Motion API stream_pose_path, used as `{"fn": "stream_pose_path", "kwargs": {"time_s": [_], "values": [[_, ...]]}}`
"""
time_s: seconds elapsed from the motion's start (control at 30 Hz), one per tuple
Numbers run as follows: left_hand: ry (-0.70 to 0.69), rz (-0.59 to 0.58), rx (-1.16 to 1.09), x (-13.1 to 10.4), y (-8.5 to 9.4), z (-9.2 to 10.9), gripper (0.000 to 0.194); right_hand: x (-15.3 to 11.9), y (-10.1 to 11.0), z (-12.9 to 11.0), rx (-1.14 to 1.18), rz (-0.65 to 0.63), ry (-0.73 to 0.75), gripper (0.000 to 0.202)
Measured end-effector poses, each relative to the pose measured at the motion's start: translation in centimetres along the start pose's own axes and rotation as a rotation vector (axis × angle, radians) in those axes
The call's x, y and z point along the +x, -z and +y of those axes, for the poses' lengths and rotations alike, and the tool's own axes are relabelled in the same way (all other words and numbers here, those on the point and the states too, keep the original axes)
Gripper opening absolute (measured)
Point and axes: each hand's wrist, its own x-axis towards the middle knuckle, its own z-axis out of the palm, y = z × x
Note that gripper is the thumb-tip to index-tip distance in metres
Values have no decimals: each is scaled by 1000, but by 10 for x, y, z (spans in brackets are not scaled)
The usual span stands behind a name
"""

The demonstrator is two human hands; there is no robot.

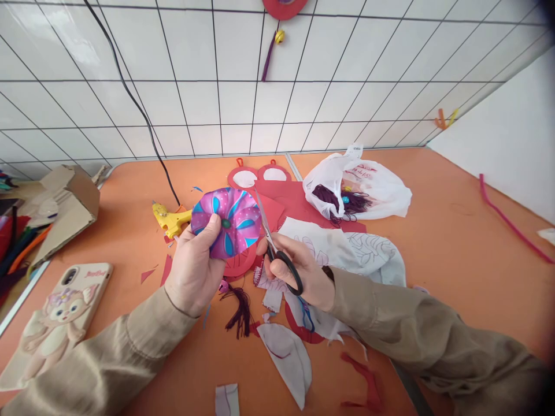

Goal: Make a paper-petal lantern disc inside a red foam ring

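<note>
My left hand (195,268) grips a round, purple and blue flower-patterned disc (236,222), thumb on its face near the green centre. In my right hand (303,271) is a pair of scissors (289,268) with black handles, its blades pointing up beside the disc's right edge. I cannot tell whether the blades touch the disc. Below the hands lie a dark purple tassel (240,312) with a pink bell (223,286) and white cloth scraps (286,355) with drawn lines. Behind the disc are red paper pieces (281,193), partly hidden.
A yellow glue gun (170,219) with a black cord stands left of the disc. A white plastic bag (385,190) holding dark tassels is at the back right. A phone (60,323) and a cardboard box (71,202) are on the left. A tiled wall (191,104) rises behind.
</note>
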Motion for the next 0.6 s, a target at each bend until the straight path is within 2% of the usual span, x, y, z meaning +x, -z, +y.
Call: {"fn": "stream_pose_path", "kwargs": {"time_s": [0.1, 0.6], "values": [[-10, -10, 10, 0, 0, 0, 4, 0, 0, -1, 2, 1, 10, 57], [-10, -15, 21, 0, 2, 1, 6, 0, 0, -6, -33, 13, 28, 54]]}}
